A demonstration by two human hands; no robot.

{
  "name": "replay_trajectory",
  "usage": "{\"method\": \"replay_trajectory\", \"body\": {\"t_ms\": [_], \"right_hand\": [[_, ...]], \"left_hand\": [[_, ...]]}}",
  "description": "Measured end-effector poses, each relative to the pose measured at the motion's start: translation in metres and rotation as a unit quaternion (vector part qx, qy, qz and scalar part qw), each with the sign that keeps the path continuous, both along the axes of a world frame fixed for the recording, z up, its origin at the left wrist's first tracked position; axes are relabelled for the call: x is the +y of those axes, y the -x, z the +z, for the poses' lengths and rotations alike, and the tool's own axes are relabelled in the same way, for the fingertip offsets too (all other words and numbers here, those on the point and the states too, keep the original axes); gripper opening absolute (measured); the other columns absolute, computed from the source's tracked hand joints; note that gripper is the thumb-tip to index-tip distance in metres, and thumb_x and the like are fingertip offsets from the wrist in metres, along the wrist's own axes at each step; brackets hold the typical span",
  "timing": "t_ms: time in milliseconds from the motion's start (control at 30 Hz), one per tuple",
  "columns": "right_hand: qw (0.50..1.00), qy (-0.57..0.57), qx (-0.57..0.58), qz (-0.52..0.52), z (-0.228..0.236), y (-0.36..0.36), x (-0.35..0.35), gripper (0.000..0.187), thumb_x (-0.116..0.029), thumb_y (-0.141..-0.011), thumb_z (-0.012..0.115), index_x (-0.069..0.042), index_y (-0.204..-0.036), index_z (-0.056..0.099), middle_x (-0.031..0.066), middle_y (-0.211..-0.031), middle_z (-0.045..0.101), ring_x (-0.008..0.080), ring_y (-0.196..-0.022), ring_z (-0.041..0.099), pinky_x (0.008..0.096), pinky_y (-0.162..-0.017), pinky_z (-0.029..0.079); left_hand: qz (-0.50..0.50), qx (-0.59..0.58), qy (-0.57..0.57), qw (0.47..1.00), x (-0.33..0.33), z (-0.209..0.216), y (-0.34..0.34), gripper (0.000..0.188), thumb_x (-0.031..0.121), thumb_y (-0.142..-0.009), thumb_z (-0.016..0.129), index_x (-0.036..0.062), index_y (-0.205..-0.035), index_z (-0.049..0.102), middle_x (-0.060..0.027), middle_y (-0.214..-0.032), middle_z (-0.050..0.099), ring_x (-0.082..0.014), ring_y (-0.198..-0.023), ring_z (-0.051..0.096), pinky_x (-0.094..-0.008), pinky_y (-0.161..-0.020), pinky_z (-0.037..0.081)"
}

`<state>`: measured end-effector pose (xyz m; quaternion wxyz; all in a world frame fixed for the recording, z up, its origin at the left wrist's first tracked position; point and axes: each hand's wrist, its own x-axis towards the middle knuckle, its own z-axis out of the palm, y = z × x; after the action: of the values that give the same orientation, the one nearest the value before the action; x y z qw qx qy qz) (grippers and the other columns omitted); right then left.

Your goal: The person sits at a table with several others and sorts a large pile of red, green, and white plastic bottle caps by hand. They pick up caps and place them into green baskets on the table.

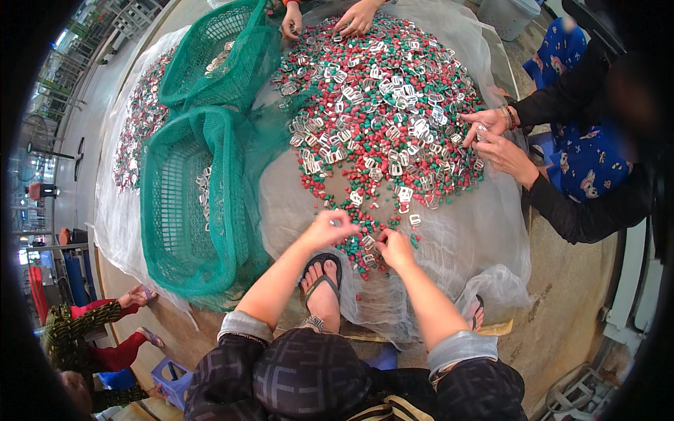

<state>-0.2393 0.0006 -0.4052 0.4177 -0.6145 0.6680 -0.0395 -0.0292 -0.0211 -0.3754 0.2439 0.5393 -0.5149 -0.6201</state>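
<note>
Nearest, the left hand (333,228) curls in mid-air; blur keeps me from telling its grip. The right hand (394,249), half closed, has its fingertips just beside a slotted metal buckle (368,242) among red and green pellets (351,248). I judge the step to be picking out buckles; next calls for a light pinch. Beyond spreads the mixed heap (393,116); leftward, a green basket (186,277) contains some buckles.
</note>
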Motion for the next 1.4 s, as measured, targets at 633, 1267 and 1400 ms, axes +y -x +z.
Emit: {"method": "replay_trajectory", "body": {"t_ms": [633, 1267, 1400], "right_hand": [[0.968, -0.007, 0.126, 0.218, 0.000, 0.017, 0.006, 0.018, -0.017, -0.067, 0.071, -0.011, -0.081, 0.060, 0.0058, -0.080, 0.063, 0.0254, -0.077, 0.061, 0.0381, -0.067, 0.048], [0.711, -0.284, -0.574, -0.290, 0.040, -0.046, -0.015, 0.034, -0.033, -0.086, 0.049, -0.006, -0.106, 0.053, 0.0064, -0.101, 0.059, 0.0179, -0.098, 0.052, 0.0348, -0.083, 0.042], [0.647, -0.269, -0.638, -0.320, 0.041, -0.068, 0.003, 0.040, -0.038, -0.086, 0.048, -0.006, -0.111, 0.047, 0.0106, -0.111, 0.054, 0.0232, -0.107, 0.047, 0.0399, -0.097, 0.030]], "left_hand": [[0.040, 0.255, -0.251, 0.933, 0.032, -0.013, 0.002, 0.008, 0.010, -0.079, 0.064, 0.0060, -0.082, 0.057, -0.0015, -0.072, 0.055, -0.0073, -0.059, 0.046, -0.0212, -0.049, 0.033], [0.234, 0.187, -0.172, 0.938, 0.037, -0.009, 0.017, 0.015, 0.026, -0.084, 0.059, 0.0120, -0.089, 0.054, 0.0003, -0.082, 0.060, -0.0088, -0.067, 0.057, -0.0233, -0.053, 0.045], [0.228, 0.025, -0.054, 0.972, 0.047, -0.001, 0.034, 0.030, 0.029, -0.075, 0.068, 0.0080, -0.092, 0.055, -0.0033, -0.085, 0.059, -0.0109, -0.080, 0.052, -0.0332, -0.070, 0.046]]}}
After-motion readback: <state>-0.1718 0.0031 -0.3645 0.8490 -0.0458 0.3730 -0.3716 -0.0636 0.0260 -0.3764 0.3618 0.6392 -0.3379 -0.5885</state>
